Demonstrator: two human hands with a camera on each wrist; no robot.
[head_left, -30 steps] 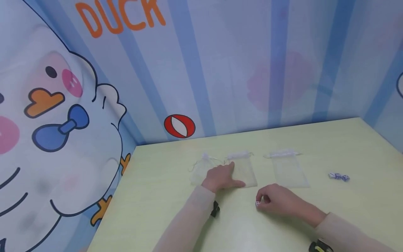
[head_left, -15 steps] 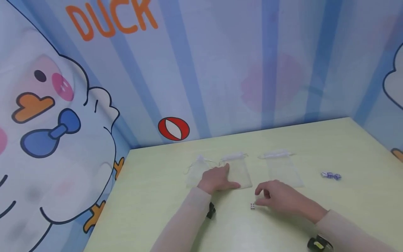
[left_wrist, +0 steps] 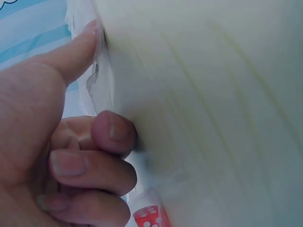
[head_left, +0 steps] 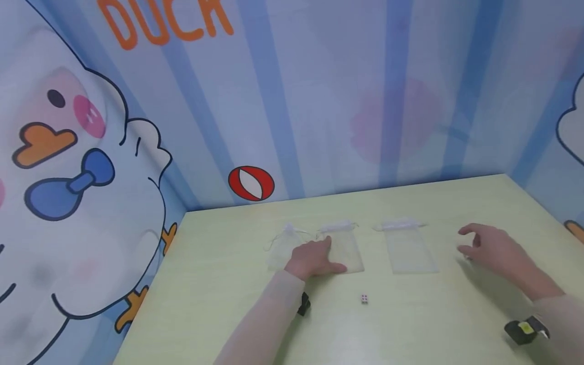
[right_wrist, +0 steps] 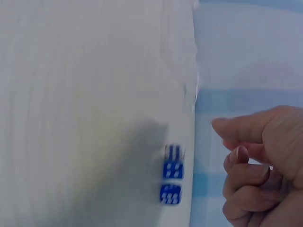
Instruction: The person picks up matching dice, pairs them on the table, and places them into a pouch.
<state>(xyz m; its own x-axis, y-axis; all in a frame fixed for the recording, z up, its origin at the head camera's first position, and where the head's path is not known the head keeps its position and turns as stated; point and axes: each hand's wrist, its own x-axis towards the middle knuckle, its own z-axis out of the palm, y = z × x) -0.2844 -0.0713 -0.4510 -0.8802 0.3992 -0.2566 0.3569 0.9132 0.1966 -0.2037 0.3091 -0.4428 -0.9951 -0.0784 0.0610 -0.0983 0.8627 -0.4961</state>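
Note:
My left hand (head_left: 312,259) rests over the middle sheer white drawstring bag (head_left: 349,248), its index finger and thumb spread across it. In the left wrist view the remaining fingers (left_wrist: 94,170) are curled, and a red die (left_wrist: 150,216) with white dots shows below them. To the right, my right hand (head_left: 497,253) hovers above the table with thumb and index apart, holding nothing. Under it, the right wrist view shows a short row of blue dice (right_wrist: 173,170) with white dots; the hand mostly hides them in the head view. A single small die (head_left: 364,299) lies in front of the bags.
Another sheer bag (head_left: 280,251) lies at the left, partly behind my left hand. A third, flat bag (head_left: 410,248) lies between my hands. The pale table (head_left: 228,243) meets a blue striped backdrop (head_left: 319,126) along its back edge.
My right hand has let go of the small die, leaving it on the table, and has moved right to above the row of dice. The left hand stays on the middle bag.

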